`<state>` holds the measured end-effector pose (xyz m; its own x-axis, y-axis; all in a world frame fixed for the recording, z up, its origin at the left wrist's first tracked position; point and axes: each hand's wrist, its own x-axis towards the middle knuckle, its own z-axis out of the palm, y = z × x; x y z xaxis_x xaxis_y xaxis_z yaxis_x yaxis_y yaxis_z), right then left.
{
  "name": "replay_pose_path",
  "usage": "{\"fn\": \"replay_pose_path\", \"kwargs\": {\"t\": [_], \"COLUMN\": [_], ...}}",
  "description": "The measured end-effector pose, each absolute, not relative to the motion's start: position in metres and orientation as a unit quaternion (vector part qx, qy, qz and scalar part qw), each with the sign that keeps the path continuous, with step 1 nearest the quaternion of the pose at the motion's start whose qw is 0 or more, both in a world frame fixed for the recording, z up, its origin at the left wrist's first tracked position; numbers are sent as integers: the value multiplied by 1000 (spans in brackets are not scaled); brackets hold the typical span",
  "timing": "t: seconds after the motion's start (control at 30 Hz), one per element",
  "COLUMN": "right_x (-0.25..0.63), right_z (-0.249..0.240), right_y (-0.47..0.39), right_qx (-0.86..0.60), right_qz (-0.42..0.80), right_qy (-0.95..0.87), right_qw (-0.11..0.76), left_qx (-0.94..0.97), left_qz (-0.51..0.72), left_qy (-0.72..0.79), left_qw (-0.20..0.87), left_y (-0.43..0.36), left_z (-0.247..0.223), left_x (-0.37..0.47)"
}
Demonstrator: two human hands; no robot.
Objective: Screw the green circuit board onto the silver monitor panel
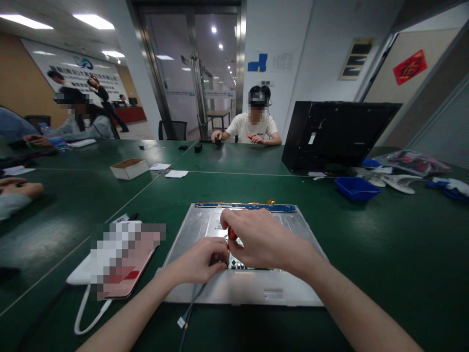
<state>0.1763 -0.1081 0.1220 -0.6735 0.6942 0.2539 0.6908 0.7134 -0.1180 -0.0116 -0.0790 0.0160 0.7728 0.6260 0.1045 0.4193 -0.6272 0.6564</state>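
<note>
A flat silver display panel [183, 234] lies on the green table in front of me, with a blue circuit strip [242, 207] along its far edge. My right hand [262, 237] is closed around a screwdriver [231, 233] with an orange and black handle, held upright over the panel's middle. Beneath it, a small circuit board [237, 264] partly shows; my hands hide the rest and the screwdriver's tip. My left hand [201, 259] rests beside the board, fingers curled together near the screwdriver's lower end; what they pinch is hidden. A grey cable [191, 305] with a white plug runs out below my left hand.
Left of the panel lie a pink phone [141, 254] and a white power bank with a white cable [82, 313]. Farther off stand an open cardboard box [129, 169], a black monitor [333, 134] and a blue tray [357, 189]. Other people sit across and at left.
</note>
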Motion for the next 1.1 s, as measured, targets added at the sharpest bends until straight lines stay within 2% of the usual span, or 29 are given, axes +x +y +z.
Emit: {"fn": "replay_pose_path", "kwargs": {"t": [0.33,0.67,0.93,1.1], "right_x": [172,175,169,169], "right_z": [117,123,116,119], "right_y": [-104,-113,-108,-109], "right_qx": [-439,-336,-407,-395], "right_qz": [-62,-5,-44,-32], "right_qy": [-890,-931,-903,-908], "right_qw": [109,144,132,133], "left_qx": [893,888,888,881], "left_qz": [139,179,162,158], "left_qy": [311,296,301,314], "left_qw": [295,302,309,317], "left_y": [-80,-82,-81,-82], "left_z": [21,21,17,20], "left_x": [-12,-10,-11,-10]}}
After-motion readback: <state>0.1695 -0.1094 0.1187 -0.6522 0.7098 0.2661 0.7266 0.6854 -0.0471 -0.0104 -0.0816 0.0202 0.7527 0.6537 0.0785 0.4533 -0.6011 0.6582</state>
